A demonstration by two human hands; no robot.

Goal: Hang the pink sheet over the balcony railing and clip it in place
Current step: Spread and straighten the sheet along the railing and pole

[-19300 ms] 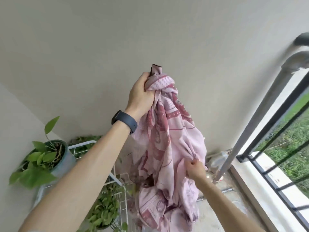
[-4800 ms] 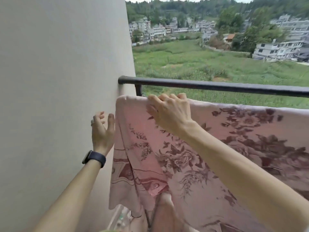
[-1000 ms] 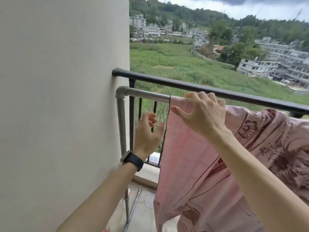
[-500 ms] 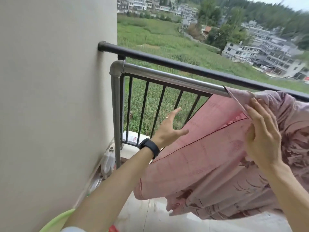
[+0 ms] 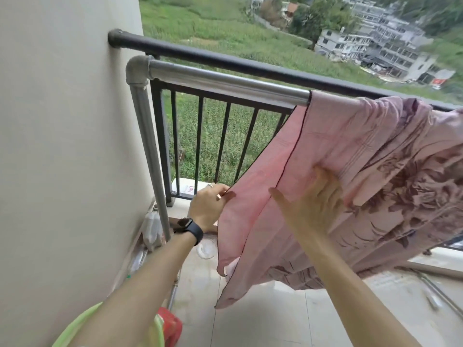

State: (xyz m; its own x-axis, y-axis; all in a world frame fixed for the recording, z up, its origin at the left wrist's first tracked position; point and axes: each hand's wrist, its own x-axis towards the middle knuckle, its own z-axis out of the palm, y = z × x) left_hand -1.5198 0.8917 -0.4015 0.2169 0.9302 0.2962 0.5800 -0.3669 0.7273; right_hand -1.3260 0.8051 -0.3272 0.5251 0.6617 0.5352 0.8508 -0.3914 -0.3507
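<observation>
From the head view, my left hand [image 5: 209, 205] pinches the dark-trimmed edge of the pink floral cotton sheet [image 5: 363, 171]; my right hand [image 5: 314, 204] lies flat and unclenched against it. The sheet drapes over the silver steel rail [image 5: 225, 80], bunched toward the right, its long axis along the rail. I judge I am spreading it; next, drawing that edge leftward, then clipping.

bare silver rail [image 5: 225, 82] left, wall [image 5: 62, 146] beside
</observation>
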